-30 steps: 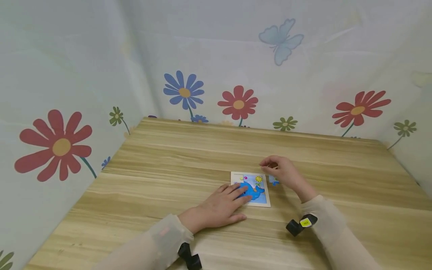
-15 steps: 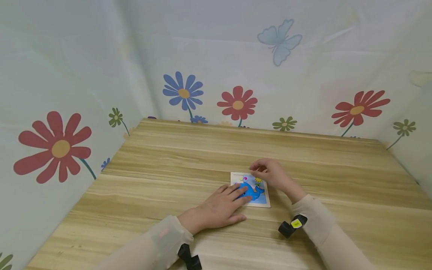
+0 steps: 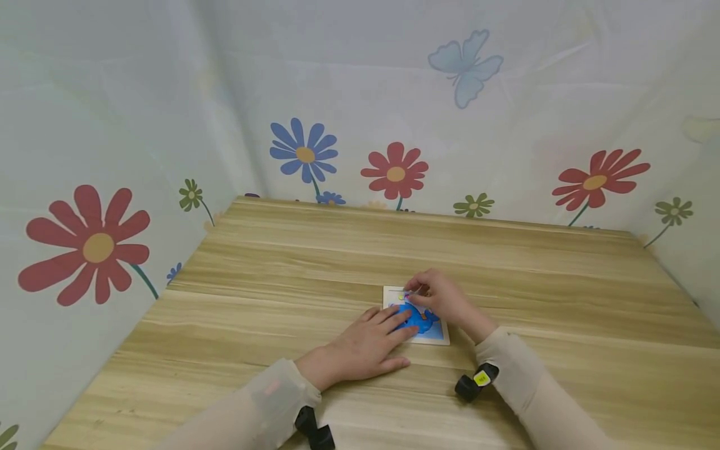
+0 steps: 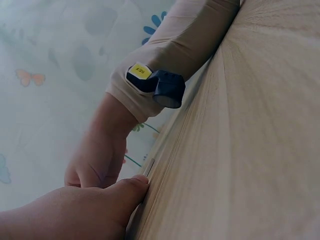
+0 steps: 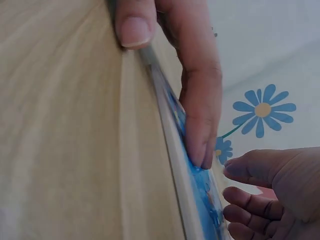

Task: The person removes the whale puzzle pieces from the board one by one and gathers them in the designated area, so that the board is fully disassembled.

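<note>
A small square whale puzzle [image 3: 432, 334] in a pale frame lies on the wooden table. My left hand [image 3: 360, 344] rests flat on its left part, fingers spread across the blue whale, covering part of the picture. In the right wrist view, fingertips [image 5: 200, 150] of the left hand press on the puzzle's blue surface. My right hand [image 3: 441, 299] is over the puzzle's upper right part, its thumb and fingers pinching a light blue puzzle piece [image 3: 417, 307]. The hand hides the puzzle's upper right corner.
The wooden table [image 3: 281, 262] stretches around the puzzle on all sides. Behind it hangs a pale curtain [image 3: 349, 75] printed with flowers and a butterfly. Both wrists wear black camera mounts, the right mount [image 3: 475, 382] bearing a yellow label.
My right hand has moved left from beside the puzzle to over its upper part, bringing the puzzle piece along. The left hand has stayed in place on the puzzle.
</note>
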### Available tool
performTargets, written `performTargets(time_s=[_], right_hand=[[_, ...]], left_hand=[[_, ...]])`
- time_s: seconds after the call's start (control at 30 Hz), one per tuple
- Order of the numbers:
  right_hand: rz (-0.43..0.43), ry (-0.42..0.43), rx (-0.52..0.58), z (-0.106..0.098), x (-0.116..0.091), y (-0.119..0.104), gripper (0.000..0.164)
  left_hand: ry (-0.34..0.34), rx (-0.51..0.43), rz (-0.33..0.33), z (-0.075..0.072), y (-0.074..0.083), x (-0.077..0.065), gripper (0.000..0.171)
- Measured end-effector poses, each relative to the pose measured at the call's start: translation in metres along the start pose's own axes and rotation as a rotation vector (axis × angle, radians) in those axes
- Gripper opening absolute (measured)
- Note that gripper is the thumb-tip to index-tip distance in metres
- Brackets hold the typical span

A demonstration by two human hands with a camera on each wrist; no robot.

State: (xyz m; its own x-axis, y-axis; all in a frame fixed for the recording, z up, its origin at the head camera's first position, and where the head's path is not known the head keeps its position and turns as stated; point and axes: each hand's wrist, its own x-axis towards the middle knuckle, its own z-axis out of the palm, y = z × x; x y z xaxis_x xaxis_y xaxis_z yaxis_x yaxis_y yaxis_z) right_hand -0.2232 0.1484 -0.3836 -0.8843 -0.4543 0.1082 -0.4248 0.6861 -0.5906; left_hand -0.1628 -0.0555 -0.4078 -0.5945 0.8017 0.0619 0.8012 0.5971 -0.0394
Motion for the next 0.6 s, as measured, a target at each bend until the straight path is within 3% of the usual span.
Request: performTargets(time_s=[0.17, 0.6], right_hand=[[-0.023, 0.010, -0.052, 0.0057, 0.0003, 0.0011, 0.012], [0.015, 0.001, -0.051, 0.0092, -0.0004, 0.0005, 0.013]], left_hand=[[0.003, -0.011, 0.003, 0.0009, -0.0006, 0.0002, 0.059], [0.000, -0.016, -0.004, -0.0003, 0.0002, 0.0017, 0.059]])
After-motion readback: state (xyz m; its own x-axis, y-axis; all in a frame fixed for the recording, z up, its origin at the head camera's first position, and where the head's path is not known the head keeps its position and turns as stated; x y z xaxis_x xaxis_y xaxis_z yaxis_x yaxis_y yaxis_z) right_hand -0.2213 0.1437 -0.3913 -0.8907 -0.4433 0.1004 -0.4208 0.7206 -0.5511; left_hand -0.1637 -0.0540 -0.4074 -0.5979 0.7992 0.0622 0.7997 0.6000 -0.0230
